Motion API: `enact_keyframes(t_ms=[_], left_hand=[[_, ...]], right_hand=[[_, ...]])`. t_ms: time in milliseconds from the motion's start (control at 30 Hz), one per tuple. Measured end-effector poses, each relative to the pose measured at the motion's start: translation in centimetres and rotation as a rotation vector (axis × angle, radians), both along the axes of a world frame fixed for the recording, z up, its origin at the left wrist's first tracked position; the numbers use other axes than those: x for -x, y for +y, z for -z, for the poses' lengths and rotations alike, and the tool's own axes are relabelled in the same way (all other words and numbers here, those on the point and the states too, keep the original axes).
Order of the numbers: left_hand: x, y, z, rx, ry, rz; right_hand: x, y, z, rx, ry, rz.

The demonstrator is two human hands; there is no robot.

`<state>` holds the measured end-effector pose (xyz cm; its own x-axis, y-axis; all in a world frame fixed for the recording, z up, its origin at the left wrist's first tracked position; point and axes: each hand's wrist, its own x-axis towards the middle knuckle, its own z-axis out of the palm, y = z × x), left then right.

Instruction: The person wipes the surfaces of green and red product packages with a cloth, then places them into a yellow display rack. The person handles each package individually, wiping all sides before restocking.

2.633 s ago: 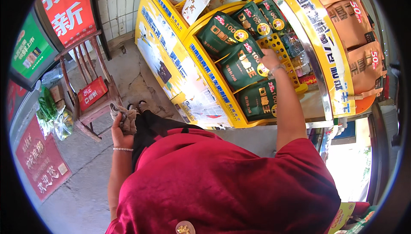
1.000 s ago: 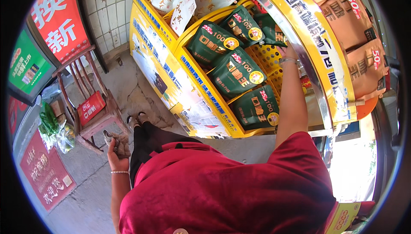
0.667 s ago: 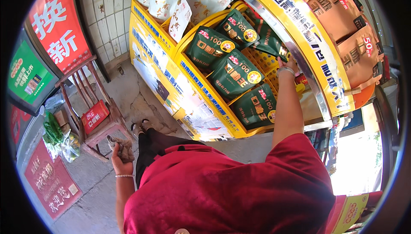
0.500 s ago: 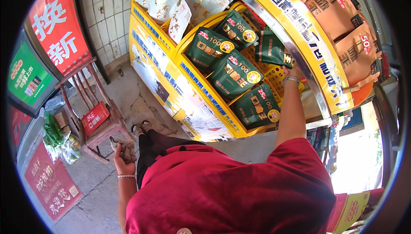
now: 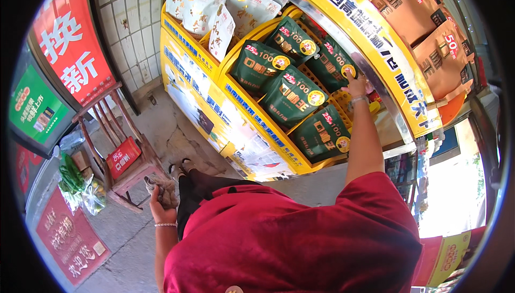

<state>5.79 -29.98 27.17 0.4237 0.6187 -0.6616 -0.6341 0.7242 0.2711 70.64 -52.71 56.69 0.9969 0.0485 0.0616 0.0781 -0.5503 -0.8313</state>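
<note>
My right hand [image 5: 357, 85] reaches into a yellow display rack [image 5: 222, 70]. Its fingers grip the right edge of a dark green snack bag [image 5: 328, 67], which stands in the back row with its printed front showing. Beside and in front of it are more such green bags [image 5: 292, 95], several in all, leaning in slots. Low at my left side, my left hand [image 5: 160, 210] is closed around a crumpled grey-brown cloth [image 5: 164, 190]. Part of its fingers is hidden by the cloth.
White pouches [image 5: 251, 11] fill the rack's left section. Large brown bags [image 5: 442, 57] stand behind the yellow sign strip [image 5: 365, 22]. A wooden chair [image 5: 140, 172] with a red packet [image 5: 123, 156] stands left, near plastic bags of vegetables [image 5: 72, 177].
The green bag in my right hand has gone from tilted to upright in the back row, its front now turned toward me. My left hand has shifted slightly right with the cloth.
</note>
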Motion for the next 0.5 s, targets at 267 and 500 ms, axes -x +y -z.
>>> enact_keyframes(t_ms=[267,500], left_hand=[[0.2,-0.2,0.5,-0.036,0.009,0.006],[-0.4,-0.1,0.5,-0.032,-0.031,0.052]], right_hand=[[-3.6,-1.3,0.1,-0.161,0.124,-0.156],[-4.4,-1.5,-0.9,-0.182,0.181,-0.222]])
